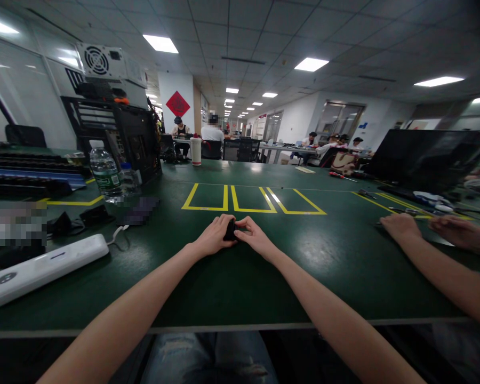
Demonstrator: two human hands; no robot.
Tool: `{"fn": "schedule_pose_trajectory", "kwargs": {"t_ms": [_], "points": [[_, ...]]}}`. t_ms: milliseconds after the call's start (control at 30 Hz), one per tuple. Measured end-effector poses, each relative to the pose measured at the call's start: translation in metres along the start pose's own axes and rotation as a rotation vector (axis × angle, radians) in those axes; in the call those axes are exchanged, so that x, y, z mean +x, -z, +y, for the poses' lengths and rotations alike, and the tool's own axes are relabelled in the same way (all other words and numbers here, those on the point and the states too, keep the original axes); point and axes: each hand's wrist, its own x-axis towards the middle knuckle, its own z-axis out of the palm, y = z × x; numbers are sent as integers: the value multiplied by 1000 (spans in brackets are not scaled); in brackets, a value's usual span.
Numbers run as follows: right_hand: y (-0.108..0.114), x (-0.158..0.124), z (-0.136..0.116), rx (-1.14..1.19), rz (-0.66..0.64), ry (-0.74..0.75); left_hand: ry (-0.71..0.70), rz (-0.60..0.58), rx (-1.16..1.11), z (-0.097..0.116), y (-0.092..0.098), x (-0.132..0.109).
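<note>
Viewing from head | small black part (230,230) is held between left hand (213,236) and right hand (256,238), both clenched on it, over middle of green table (240,290) | long axis seemingly 12-to-6 o'clock, facing cannot be told | yellow taped boxes (252,199) at 12 o'clock

head camera looks forward and down (close) over green table (208,277)

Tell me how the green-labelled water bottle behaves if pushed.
The water bottle stands upright, tall and narrow, so a high push probably tips it. Being round, it would likely roll once down. Its clear plastic probably dents when squeezed.
</note>
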Motion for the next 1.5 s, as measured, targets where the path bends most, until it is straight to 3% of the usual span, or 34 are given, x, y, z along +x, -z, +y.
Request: {"fn": "schedule_pose_trajectory", "kwargs": {"t_ms": [300,667,967,1100,1300,1500], "points": [[1,7,11,-28,37,-25,-3,17,-8,-2,-3,1],[-3,4,2,-10,43,35,-9,11,-1,-2,-2,0],[0,7,6,-43,54,-57,-1,3,-19,-1,-1,0],[1,7,8,-4,-7,-11,-4,-3,-18,0,0,0],[0,7,7,20,28,30,-6,5,-1,-2,-2,1],[-1,6,5,9,44,-61,7,-3,1,0,0,0]]}}
